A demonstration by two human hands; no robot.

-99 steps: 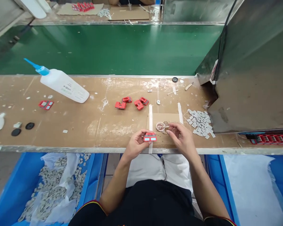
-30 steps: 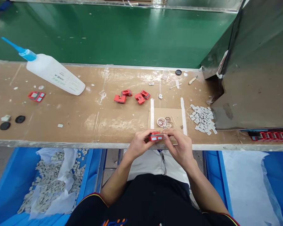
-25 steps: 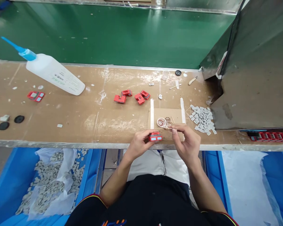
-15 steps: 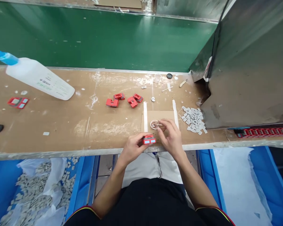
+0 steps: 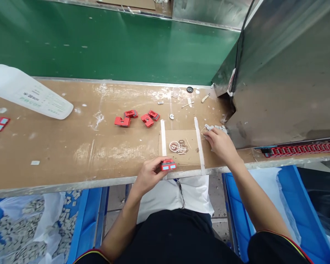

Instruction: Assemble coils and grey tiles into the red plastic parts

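My left hand [image 5: 150, 174] grips a red toy vehicle part [image 5: 168, 165] with two pale blue windows, just above the bench's front edge. Over the pile of small light-grey plastic pieces [image 5: 221, 128] is my right hand [image 5: 221, 145], its fingers pinched together and covering much of the pile. What lies between those fingertips is hidden. Between the hands, a small round dish [image 5: 174, 146] with a thin stick in it sits on a cardboard patch, beside a wet-looking glossy spill [image 5: 183, 147]. Several similar red parts [image 5: 147, 120] lie farther back.
A large white bottle [image 5: 30, 91] lies at the left. A metal housing [image 5: 286, 80] stands at the right, near a row of red parts [image 5: 302, 149]. Behind the bench runs a green surface [image 5: 126, 47]. Blue bins [image 5: 90, 216] stand below; the left one contains grey pieces.
My right hand has moved right from beside the dish to the grey pile. A thin stick now lies near the spill. My left hand still holds the red part. The view has shifted slightly right.
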